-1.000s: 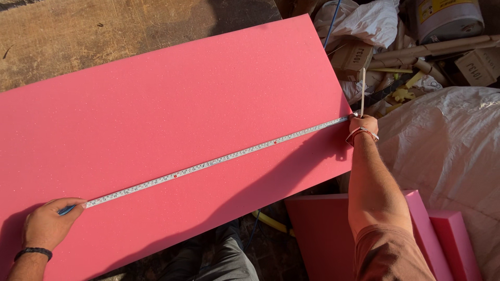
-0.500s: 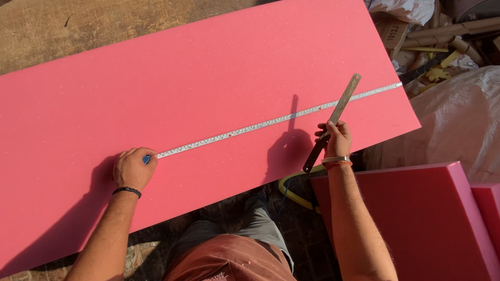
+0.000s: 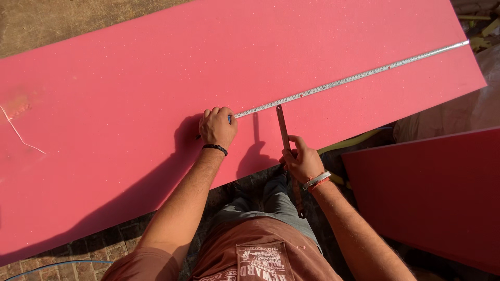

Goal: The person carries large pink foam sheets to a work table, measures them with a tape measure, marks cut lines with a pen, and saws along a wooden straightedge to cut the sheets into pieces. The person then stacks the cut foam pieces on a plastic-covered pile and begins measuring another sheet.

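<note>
- Left hand (image 3: pixel 217 126), black band at the wrist, curled into a loose fist and pressed down on a large pink foam board (image 3: pixel 156 93), pinching what looked like a small blue pen or marker tip at the near end of a tape measure (image 3: pixel 349 79).
- Right hand (image 3: pixel 303 162), bracelets at the wrist, closed around a thin metal blade or ruler (image 3: pixel 284 130), held near its middle, upper end touching the tape just right of the left hand, lower end hanging past the board's near edge over the lap.
- Hands close together but apart, a strip of bare board and shadow between them.
- Tape stretched flat across the board, running from the left fist up and away to the board's far right corner.
- Board lying wide and slanted across the view, near edge just above the knees.
- Second pink board (image 3: pixel 432 198) lower right, well apart from both hands.
- Brick paving (image 3: pixel 104 244) under the board's lower left edge.
</note>
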The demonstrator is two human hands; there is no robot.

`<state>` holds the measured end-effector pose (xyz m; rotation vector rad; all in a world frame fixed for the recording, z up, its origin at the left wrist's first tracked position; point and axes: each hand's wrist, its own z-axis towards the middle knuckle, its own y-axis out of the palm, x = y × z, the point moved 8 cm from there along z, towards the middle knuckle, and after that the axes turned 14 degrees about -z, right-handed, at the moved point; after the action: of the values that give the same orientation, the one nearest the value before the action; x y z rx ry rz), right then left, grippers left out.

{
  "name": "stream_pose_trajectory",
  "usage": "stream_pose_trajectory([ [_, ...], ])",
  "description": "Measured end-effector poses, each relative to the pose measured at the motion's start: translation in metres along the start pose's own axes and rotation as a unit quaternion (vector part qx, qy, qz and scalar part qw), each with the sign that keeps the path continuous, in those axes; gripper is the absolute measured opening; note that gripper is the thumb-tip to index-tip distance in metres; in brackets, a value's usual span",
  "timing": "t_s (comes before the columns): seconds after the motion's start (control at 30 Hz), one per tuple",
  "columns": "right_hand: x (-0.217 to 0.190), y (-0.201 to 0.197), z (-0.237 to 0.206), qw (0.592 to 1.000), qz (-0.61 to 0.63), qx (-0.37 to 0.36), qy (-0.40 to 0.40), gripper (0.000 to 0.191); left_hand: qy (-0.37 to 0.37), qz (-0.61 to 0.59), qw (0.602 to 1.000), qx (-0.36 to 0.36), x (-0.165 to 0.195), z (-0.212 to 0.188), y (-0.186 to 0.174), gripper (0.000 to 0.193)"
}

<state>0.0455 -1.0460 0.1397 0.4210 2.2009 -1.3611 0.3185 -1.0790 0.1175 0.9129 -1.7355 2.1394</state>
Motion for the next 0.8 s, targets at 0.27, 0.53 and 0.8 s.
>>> stream_pose_trajectory([
  [0.27, -0.042, 0.04, 0.012, 0.978, -0.197, -0.006, -0.072, 0.056, -0.012, 0.002, 1.0, -0.007, -0.011, 0.01, 0.01, 0.011],
  [0.53, -0.052, 0.071, 0.017, 0.967, -0.235, 0.004, -0.1, 0.056, -0.019, -0.013, 1.0, -0.018, -0.016, 0.009, 0.019, 0.01],
  [0.8, -0.05, 0.079, 0.019, 0.968, -0.234, 0.015, -0.089, 0.054, -0.002, -0.016, 1.0, -0.002, -0.015, 0.008, 0.022, 0.011],
])
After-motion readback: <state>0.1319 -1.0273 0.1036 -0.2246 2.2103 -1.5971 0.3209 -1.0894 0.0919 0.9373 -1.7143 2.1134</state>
